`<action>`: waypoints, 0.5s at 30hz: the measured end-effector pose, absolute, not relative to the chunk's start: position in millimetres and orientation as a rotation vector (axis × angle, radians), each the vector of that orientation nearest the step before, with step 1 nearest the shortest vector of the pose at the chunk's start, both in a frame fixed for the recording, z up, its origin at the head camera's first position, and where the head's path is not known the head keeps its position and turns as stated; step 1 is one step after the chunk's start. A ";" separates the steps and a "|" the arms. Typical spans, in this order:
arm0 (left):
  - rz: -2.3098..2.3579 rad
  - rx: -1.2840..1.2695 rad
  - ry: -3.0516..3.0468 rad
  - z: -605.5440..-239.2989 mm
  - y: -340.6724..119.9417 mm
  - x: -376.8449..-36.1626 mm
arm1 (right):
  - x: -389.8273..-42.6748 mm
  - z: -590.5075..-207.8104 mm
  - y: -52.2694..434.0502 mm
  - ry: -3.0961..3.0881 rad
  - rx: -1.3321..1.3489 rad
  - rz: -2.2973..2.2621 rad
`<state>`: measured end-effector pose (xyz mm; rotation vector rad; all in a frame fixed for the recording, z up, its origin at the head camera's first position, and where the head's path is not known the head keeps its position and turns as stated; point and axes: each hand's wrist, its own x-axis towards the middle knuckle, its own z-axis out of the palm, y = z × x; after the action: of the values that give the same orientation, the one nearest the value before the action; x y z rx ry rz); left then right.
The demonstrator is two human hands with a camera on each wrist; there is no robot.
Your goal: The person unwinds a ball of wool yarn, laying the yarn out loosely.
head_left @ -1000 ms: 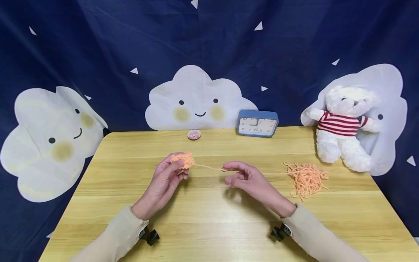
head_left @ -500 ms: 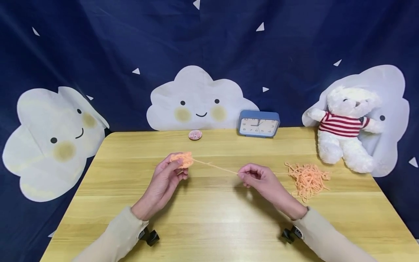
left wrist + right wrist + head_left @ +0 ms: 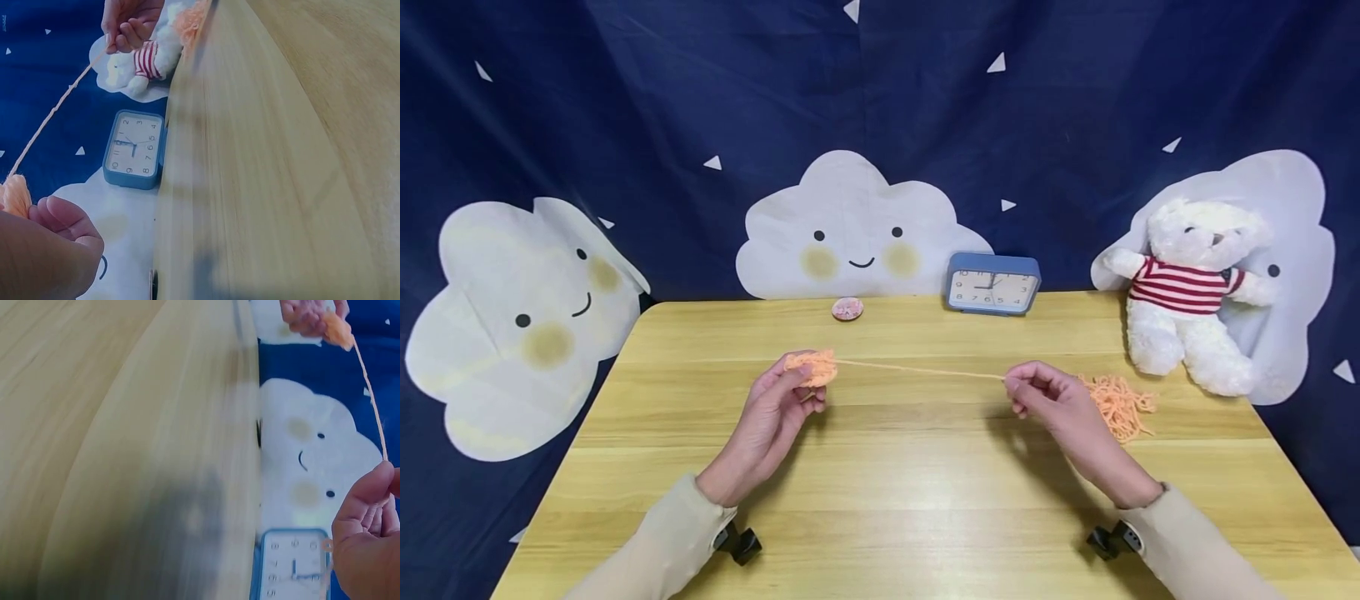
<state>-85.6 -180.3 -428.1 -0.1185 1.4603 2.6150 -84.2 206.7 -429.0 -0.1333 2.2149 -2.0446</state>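
My left hand (image 3: 772,421) holds a small wound bundle of orange yarn (image 3: 812,367) between thumb and fingers, above the table. From the bundle a single yarn strand (image 3: 921,369) runs taut to the right. Its other end is pinched between the thumb and forefinger of my right hand (image 3: 1063,412). Behind that hand lies a loose, tangled yarn pile (image 3: 1122,406), partly covered by it. In the right wrist view the strand (image 3: 370,387) stretches from the bundle (image 3: 338,330) down to the pinching fingertips.
At the back edge of the wooden table (image 3: 880,500) stand a blue clock (image 3: 992,285) and a small pink round object (image 3: 847,309). A white teddy bear (image 3: 1195,292) in a striped shirt sits at the right. A dark blue cloud-print curtain (image 3: 647,100) hangs behind.
My right hand has closed on the strand and moved right, drawing it longer and straight. It now covers part of the yarn pile. My left hand has stayed nearly in place.
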 end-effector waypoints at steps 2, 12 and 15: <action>2.617 -0.109 1.459 -428.6 -181.4 -85.4 | -84.0 -429.0 214.2 2.208 -0.100 -2.077; 2.624 -0.101 1.500 -429.3 -186.8 -83.4 | -78.7 -433.5 252.3 2.125 0.077 -2.237; 2.632 -0.119 1.516 -429.2 -187.9 -83.5 | -75.8 -436.8 262.7 2.032 0.057 -2.341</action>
<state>-83.5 -187.9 -429.2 -0.1185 1.5158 2.6324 -75.8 262.7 -436.8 0.0570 2.0316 -2.3412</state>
